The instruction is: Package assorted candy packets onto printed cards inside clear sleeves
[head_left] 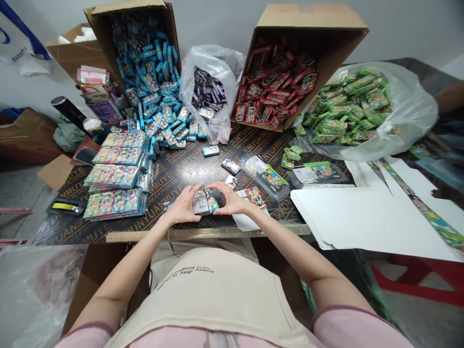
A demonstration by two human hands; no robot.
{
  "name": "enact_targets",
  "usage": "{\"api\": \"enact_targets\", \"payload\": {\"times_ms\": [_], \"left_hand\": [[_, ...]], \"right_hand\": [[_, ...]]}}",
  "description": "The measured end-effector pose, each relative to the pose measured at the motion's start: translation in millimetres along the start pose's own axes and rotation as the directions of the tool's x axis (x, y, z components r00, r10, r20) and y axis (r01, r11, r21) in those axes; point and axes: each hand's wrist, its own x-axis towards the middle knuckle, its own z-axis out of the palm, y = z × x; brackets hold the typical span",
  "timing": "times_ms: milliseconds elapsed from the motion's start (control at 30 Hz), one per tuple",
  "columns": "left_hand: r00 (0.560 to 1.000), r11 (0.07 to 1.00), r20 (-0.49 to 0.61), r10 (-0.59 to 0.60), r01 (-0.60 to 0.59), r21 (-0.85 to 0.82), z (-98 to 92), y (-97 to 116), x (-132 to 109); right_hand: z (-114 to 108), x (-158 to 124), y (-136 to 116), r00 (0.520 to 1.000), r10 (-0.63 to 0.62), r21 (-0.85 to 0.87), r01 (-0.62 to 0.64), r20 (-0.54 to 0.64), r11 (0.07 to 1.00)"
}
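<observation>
Near the table's front edge, my left hand [184, 207] is closed around the left part of a clear plastic packet [200, 203] with a printed label. My right hand [229, 199] grips a small blue box [210, 198] at the packet's right end, thumb and fingers curved round it. Under my right wrist lie a small red box [255, 197] and a white paper sheet [243, 221]. Just beyond my hands are a dark small box [231, 166], a single blue box [210, 151] and a flat packet with a green box [266, 175].
Stacks of filled packets [115, 203] stand at left. Behind are a carton of blue boxes [174, 43], a bag of purple boxes [188, 79], a carton of red boxes [311, 19] and a bag of green boxes [413, 106]. White sheets [337, 212] cover the right side.
</observation>
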Motion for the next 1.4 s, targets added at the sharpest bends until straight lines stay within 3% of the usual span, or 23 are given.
{"api": "enact_targets", "payload": {"times_ms": [167,267,333,400,467,533,600,767,867,1000,1100,1233,1400], "left_hand": [[0.991,0.999,-0.131,-0.040,0.040,-0.003,-4.1,-4.8,-3.3],[0.993,1.000,-0.115,-0.008,0.009,0.007,-4.4,-0.9,-3.1],[0.994,1.000,-0.110,-0.017,0.019,0.012,-4.2,0.9,-3.8],[0.989,0.998,-0.139,-0.055,0.059,0.028,-4.6,-0.1,-5.9],[0.980,0.994,-0.178,-0.086,0.096,0.050,-4.9,-3.1,-8.7],[0.973,0.990,-0.206,-0.100,0.118,0.075,-4.1,-5.1,-10.7],[0.971,0.985,-0.215,-0.102,0.130,0.117,-1.4,-4.5,-10.8],[0.977,0.961,-0.192,-0.094,0.140,0.240,8.7,0.9,-6.2],[0.977,0.954,-0.179,-0.119,0.162,0.253,10.9,-0.9,-6.1],[0.973,0.946,-0.154,-0.170,0.205,0.251,9.0,-5.3,-8.8],[0.979,0.950,-0.120,-0.166,0.191,0.248,6.4,-5.1,-9.5],[0.985,0.963,-0.101,-0.143,0.162,0.215,3.3,-3.8,-7.8],[0.994,0.978,-0.088,-0.072,0.087,0.191,-0.7,-6.1,-4.3]], "right_hand": [[17.6,-7.1,-13.5,0.975,0.070,-0.117,-0.096,-0.209,0.988],[25.0,-7.5,-22.7,0.990,0.005,-0.118,-0.021,-0.137,0.993],[19.7,-6.8,-17.6,0.986,0.019,-0.144,-0.043,-0.163,0.989],[6.4,-7.6,-2.3,0.942,0.123,-0.219,-0.197,-0.312,0.955],[-8.8,-10.1,18.0,0.870,0.263,-0.294,-0.403,-0.416,0.867],[-18.4,-12.7,35.3,0.839,0.396,-0.377,-0.527,-0.374,0.762],[-19.2,-13.3,44.3,0.827,0.479,-0.452,-0.562,-0.293,0.693],[-4.5,-3.0,39.9,0.818,0.499,-0.477,-0.573,-0.286,0.667],[-2.8,3.2,33.8,0.859,0.432,-0.355,-0.508,-0.274,0.785],[-5.6,7.6,18.2,0.952,0.134,-0.195,-0.192,-0.276,0.962],[-4.7,10.7,0.5,0.985,-0.020,-0.324,-0.038,-0.174,0.945],[0.3,14.4,-18.4,0.999,-0.052,-0.517,0.050,0.010,0.855],[0.2,17.1,-23.9,0.990,-0.017,-0.423,0.075,0.139,0.903]]}}
